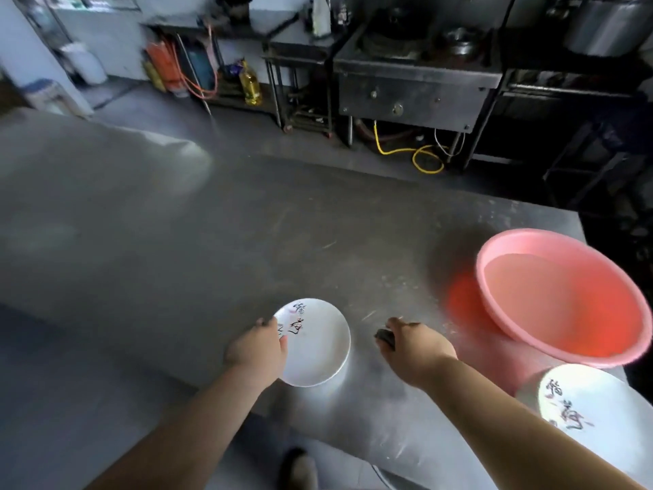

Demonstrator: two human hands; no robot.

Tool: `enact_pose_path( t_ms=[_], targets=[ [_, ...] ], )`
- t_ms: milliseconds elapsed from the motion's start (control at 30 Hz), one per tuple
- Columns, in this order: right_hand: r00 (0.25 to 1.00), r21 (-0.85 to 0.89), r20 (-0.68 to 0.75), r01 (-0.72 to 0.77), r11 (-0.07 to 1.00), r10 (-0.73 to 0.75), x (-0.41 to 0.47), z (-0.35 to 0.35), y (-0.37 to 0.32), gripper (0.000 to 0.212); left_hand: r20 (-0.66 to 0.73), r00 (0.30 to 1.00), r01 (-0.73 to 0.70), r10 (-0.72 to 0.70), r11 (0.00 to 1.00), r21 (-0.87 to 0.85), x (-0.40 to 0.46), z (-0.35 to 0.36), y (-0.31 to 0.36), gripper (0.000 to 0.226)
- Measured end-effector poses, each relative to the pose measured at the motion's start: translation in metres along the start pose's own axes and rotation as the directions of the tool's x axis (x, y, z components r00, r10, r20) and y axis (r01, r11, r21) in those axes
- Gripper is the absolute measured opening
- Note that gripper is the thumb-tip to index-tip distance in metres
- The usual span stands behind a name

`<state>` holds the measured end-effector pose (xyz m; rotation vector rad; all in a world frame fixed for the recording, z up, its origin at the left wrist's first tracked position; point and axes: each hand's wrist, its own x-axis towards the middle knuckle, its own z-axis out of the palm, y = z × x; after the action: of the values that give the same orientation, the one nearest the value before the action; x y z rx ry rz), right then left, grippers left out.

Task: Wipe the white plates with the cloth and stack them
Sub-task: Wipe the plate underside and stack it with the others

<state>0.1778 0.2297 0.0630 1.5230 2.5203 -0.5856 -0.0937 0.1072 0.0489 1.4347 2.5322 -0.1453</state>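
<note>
A white plate point(318, 344) with dark painted characters lies on the steel table point(212, 242) near its front edge. My left hand point(256, 351) grips this plate by its left rim. To the right of it, my right hand point(413, 348) is closed around a small dark object point(385, 337), likely the cloth, just above the table. Another white plate point(593, 408) with the same characters sits at the lower right, partly cut off by the frame edge.
A pink plastic basin point(565, 298) stands on the table's right side, behind the second plate. Beyond the table are a dark metal stove unit point(413, 90), a yellow hose point(424, 157) on the floor and an oil bottle point(251, 84).
</note>
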Motion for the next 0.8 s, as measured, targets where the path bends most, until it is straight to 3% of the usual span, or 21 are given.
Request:
enact_pose_path(
  t_ms=[100, 267, 433, 800],
  targets=[
    [0.997, 0.014, 0.068, -0.03, 0.999, 0.029, 0.02, 0.024, -0.03, 0.038, 0.02, 1.0, -0.003, 0.004, 1.0, -0.031, 0.011, 0.012, -0.031, 0.026],
    [0.991, 0.017, 0.072, -0.114, 0.993, 0.112, 0.03, 0.048, -0.057, 0.027, 0.1, 0.985, -0.135, 0.143, 0.988, -0.078, 0.024, 0.028, -0.049, 0.024],
    [0.974, 0.026, 0.079, -0.215, 0.976, 0.213, 0.028, 0.058, -0.065, 0.024, 0.056, 0.984, -0.16, 0.17, 0.976, -0.146, 0.03, 0.04, -0.054, 0.025],
    [0.942, 0.41, 0.08, -0.329, 0.851, 0.326, 0.008, 0.049, -0.056, 0.019, -0.049, 0.981, -0.195, 0.189, 0.937, -0.291, 0.018, 0.031, -0.044, 0.033]
  ],
)
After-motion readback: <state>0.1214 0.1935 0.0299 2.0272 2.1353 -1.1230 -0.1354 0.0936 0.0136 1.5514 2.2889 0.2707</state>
